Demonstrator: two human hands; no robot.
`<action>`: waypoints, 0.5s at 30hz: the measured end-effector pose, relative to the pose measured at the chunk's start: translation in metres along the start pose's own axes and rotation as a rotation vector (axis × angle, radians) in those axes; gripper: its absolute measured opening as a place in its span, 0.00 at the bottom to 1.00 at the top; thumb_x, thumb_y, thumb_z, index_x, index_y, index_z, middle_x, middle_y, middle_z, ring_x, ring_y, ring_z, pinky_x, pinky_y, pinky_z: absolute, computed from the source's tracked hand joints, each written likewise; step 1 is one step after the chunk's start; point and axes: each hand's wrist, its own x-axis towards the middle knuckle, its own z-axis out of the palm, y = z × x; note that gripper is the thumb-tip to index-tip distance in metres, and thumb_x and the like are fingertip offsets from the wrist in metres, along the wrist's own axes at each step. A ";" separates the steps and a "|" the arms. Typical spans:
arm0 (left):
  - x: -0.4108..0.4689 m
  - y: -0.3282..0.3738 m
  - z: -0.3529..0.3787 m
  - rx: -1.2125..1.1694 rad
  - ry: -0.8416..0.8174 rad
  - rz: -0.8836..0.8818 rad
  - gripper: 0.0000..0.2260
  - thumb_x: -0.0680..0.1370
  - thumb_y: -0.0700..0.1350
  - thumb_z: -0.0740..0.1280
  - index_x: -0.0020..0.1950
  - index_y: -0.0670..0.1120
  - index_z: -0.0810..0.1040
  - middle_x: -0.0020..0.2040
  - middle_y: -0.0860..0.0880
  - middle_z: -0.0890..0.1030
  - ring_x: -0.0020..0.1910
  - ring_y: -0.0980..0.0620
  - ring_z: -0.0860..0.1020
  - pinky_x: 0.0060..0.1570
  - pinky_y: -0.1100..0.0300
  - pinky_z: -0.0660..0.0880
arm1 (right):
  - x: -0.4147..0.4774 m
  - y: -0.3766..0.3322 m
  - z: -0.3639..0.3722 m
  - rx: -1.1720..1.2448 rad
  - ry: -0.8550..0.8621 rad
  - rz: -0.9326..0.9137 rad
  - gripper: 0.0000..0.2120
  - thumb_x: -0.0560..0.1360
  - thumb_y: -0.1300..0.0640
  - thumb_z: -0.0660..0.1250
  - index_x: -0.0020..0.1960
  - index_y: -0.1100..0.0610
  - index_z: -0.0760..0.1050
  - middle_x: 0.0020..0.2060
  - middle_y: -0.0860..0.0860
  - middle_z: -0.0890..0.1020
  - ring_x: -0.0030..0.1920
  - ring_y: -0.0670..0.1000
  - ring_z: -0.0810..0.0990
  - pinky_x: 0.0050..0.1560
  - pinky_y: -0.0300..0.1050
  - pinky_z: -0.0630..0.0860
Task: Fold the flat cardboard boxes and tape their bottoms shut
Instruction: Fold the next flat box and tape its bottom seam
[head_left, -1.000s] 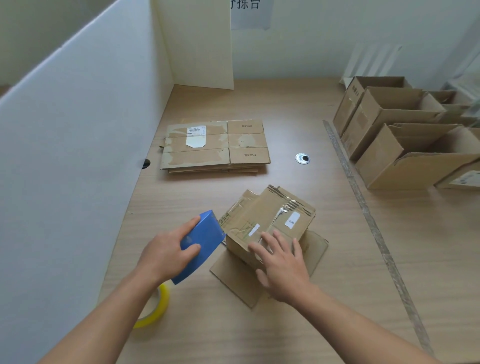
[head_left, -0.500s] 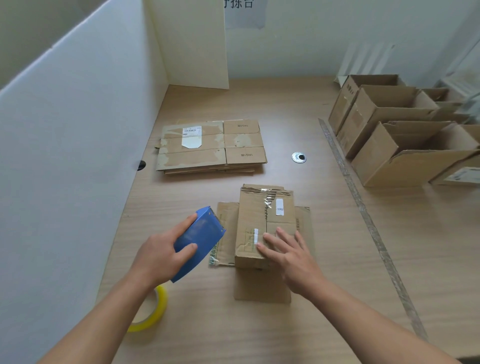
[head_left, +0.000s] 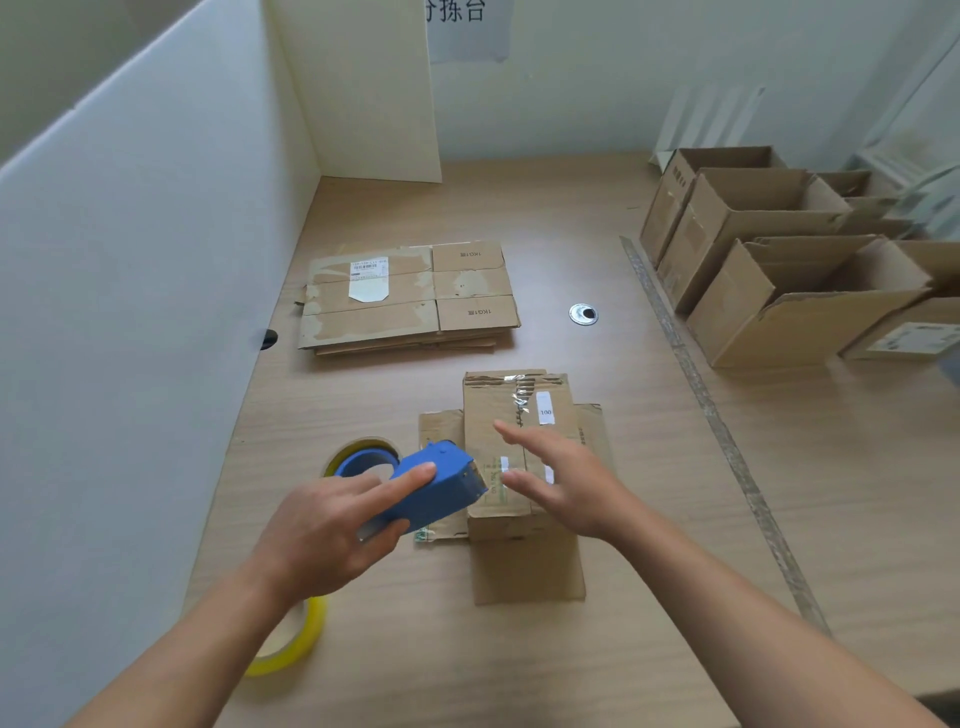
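A small cardboard box (head_left: 517, 410) stands upside down in the middle of the wooden table, its bottom flaps folded shut on top and its other flaps splayed flat on the table. My left hand (head_left: 332, 530) grips a blue tape dispenser (head_left: 434, 486), whose front end sits at the box's left near edge. My right hand (head_left: 563, 475) is over the box's near half with its fingers straight and spread. A stack of flat cardboard boxes (head_left: 410, 299) lies farther back on the left.
A yellow tape roll (head_left: 298, 642) lies under my left forearm. Several folded open boxes (head_left: 779, 260) stand along the right side, beyond a tape strip (head_left: 711, 410) on the table. White partition walls (head_left: 130, 260) close off the left and back. A metal grommet (head_left: 583, 314) sits mid-table.
The box turned from askew to square. My left hand brought the dispenser rightward up to the box's edge. My right hand's fingers straightened and spread over the flaps.
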 end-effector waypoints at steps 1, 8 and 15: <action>0.001 0.001 0.000 0.004 0.007 0.024 0.25 0.77 0.52 0.65 0.75 0.57 0.68 0.38 0.57 0.74 0.35 0.55 0.71 0.28 0.61 0.68 | 0.000 -0.005 0.000 0.057 0.003 -0.005 0.26 0.79 0.47 0.67 0.75 0.39 0.63 0.68 0.41 0.74 0.68 0.39 0.69 0.68 0.39 0.67; 0.008 0.012 -0.004 0.047 0.039 0.135 0.28 0.78 0.50 0.66 0.77 0.59 0.63 0.36 0.56 0.72 0.31 0.53 0.69 0.29 0.61 0.66 | -0.003 -0.020 -0.001 0.349 0.071 -0.037 0.15 0.80 0.57 0.67 0.61 0.40 0.77 0.59 0.40 0.79 0.61 0.38 0.76 0.57 0.32 0.75; 0.010 0.018 -0.006 0.037 0.026 0.164 0.27 0.78 0.50 0.65 0.77 0.58 0.63 0.36 0.55 0.72 0.30 0.52 0.68 0.29 0.61 0.65 | -0.006 -0.024 -0.005 0.382 0.117 -0.040 0.08 0.81 0.59 0.64 0.50 0.53 0.82 0.56 0.46 0.81 0.60 0.40 0.77 0.57 0.36 0.76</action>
